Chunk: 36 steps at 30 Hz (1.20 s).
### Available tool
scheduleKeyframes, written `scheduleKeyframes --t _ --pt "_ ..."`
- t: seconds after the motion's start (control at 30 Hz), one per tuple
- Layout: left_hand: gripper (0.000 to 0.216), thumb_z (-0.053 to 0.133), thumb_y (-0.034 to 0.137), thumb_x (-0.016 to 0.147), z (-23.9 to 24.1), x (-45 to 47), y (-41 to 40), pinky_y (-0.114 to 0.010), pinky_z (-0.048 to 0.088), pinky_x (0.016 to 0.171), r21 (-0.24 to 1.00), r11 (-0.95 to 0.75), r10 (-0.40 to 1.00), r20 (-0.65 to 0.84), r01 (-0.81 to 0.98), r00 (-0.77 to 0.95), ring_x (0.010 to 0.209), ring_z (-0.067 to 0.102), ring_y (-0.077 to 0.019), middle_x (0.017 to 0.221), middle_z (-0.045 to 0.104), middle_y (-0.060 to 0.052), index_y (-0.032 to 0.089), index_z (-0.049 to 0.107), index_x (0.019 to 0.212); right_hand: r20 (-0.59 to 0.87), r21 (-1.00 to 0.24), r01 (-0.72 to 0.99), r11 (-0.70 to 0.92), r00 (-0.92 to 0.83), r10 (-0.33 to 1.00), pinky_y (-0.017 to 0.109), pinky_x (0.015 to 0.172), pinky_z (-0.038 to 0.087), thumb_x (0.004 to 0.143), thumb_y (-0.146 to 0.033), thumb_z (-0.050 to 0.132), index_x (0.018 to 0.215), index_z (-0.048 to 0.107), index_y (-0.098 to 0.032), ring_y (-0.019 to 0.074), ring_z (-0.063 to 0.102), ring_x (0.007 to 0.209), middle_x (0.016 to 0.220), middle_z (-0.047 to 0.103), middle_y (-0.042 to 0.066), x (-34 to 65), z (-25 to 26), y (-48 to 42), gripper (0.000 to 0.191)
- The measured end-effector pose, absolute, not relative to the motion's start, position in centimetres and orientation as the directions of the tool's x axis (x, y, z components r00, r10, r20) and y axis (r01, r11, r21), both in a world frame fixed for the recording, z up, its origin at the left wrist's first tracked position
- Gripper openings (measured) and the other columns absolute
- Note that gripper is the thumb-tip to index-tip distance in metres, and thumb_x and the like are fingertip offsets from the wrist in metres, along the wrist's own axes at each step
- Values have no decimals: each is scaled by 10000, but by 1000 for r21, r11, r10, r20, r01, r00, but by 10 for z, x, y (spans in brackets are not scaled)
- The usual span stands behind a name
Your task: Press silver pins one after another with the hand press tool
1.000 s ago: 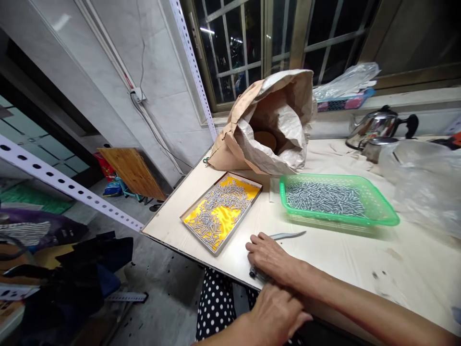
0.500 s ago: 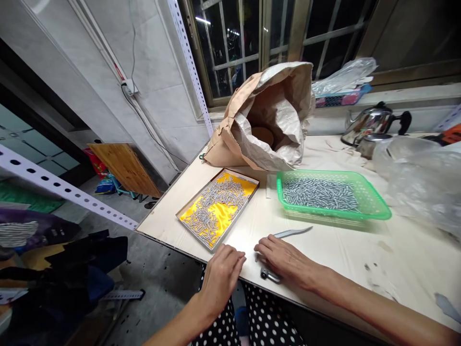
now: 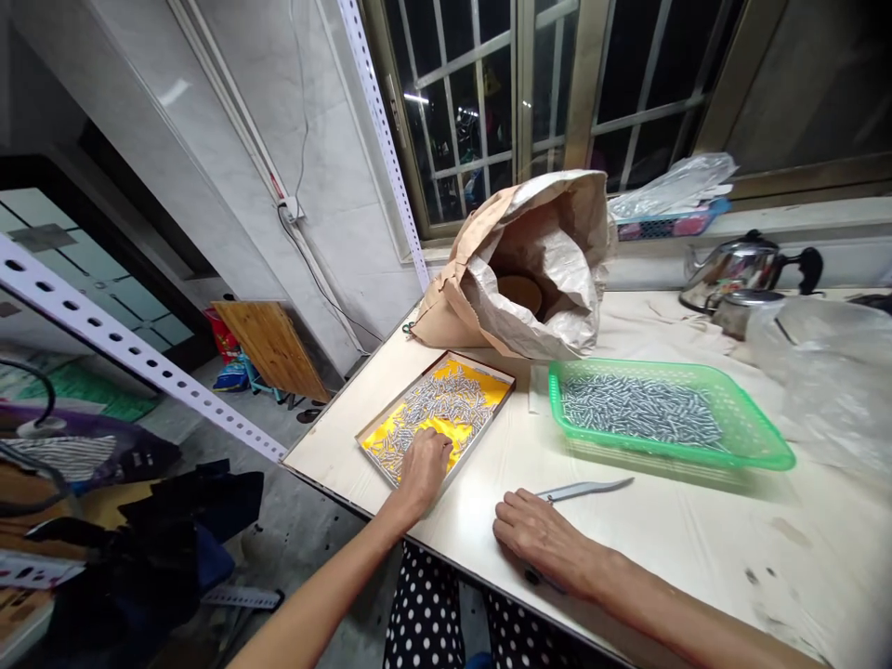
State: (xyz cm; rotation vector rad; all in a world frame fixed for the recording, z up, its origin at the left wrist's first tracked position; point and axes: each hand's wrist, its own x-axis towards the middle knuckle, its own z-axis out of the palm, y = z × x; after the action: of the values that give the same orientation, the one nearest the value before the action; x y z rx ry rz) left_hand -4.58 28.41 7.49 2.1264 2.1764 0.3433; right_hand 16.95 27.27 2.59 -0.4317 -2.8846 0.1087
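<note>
My left hand reaches over the near right side of a shallow tray, fingers bent down and closed together at the yellow cloth. Small metal pins are strewn across that cloth; whatever the fingertips hold is hidden. On the table near its front edge rests my right hand, fingers curled and closed, their contents out of sight. A grey metal tool with a slim curved arm sticks out beyond its knuckles. The palm partly covers a dark-ended metal piece.
A green plastic basket full of similar metal pieces stands to the right. Behind the tray, a large paper sack lies with its mouth facing me. A kettle and clear plastic bags occupy the right side. A perforated metal post rises at the back.
My left hand has moved from the table's front edge forward into the tray. My right hand stays by the grey tool, now covering more of the dark-ended piece. The view has shifted slightly.
</note>
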Motion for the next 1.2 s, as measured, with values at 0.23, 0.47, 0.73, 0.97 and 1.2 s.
scheduleKeyframes --t 0.23,0.47,0.73,0.97,1.2 --pt "310 389 179 914 70 -44 299 -297 372 763 77 -162 981 -93 984 169 903 511 -213 883 617 -89 135 675 804 475 -14 652 758 -663 579 323 680 312 902 -62 394 818 572 -154 198 442 757 799 530 70 218 88 325 217" --pt "251 405 120 854 71 -45 307 -280 362 721 142 -193 978 -47 971 202 826 514 -189 835 617 -80 125 637 759 147 -174 822 542 -523 840 294 613 359 924 -185 399 812 575 -188 191 549 743 855 542 63 265 99 310 209" --pt "108 529 132 742 88 -33 285 -221 393 602 615 39 998 -70 788 6 628 549 -116 675 610 -5 130 635 719 -232 -237 825 512 -560 795 291 592 351 891 -138 434 920 561 -192 202 605 802 972 575 63 249 50 246 141" --pt "127 582 157 652 83 16 245 -208 407 462 792 438 859 -508 425 62 463 480 -86 564 555 45 123 628 766 -73 -173 777 605 -622 779 307 536 245 889 -65 414 855 519 -190 185 572 738 869 570 33 234 45 251 167" --pt "91 619 217 675 69 20 240 -194 277 381 732 525 814 -580 434 -5 379 354 -60 431 466 68 133 616 641 -52 -122 762 636 -645 762 316 548 231 881 -32 415 873 506 -191 178 549 753 885 562 39 224 44 248 183"
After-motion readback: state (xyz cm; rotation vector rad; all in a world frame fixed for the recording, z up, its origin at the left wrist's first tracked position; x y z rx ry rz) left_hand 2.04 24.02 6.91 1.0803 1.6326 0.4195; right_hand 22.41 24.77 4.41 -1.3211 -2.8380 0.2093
